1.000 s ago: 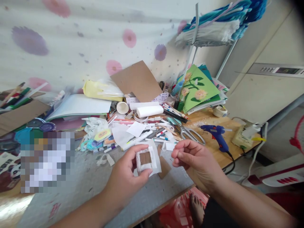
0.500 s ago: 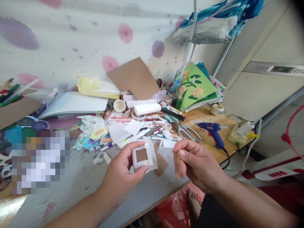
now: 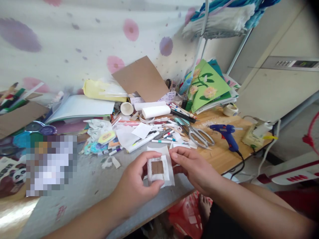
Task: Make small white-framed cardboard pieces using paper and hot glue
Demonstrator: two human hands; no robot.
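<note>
Now left hand (image 3: 139, 186) and right hand (image 3: 196, 169) both pinch the white paper patch (image 3: 169, 165), above the bench's (image 3: 87, 186) near edge. Brown square (image 3: 157, 167) already sits centred on it; glue gun (image 3: 226, 134) lies untouched.

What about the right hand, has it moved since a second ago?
Yes. The right hand shifted left, away from the glue gun, and now touches the paper square in the left hand.

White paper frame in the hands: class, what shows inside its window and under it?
In the white paper frame, a brown square fills the window. The left hand and right hand grip its edges. Anything beneath is covered.
</note>
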